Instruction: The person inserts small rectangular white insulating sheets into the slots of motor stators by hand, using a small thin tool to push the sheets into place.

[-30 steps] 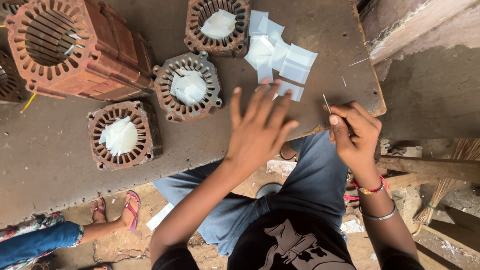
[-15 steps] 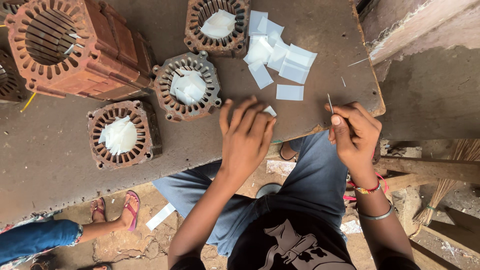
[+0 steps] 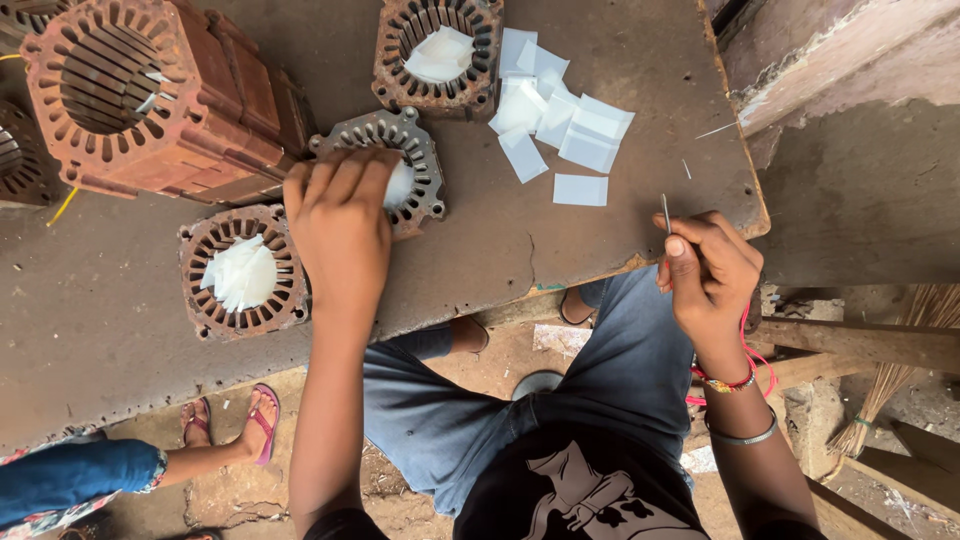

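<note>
Head cam: left hand [image 3: 340, 225] curled over the grey slotted core [image 3: 385, 170] right under it, right hand [image 3: 705, 270] well off, pinching an upright thin rod [image 3: 666, 212].

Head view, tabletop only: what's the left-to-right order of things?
Tall rust-orange slotted metal block → round rusty slotted ring holding white paper → left hand on a grey slotted ring → loose pile of white paper slips → right hand pinching a thin metal needle.
</note>
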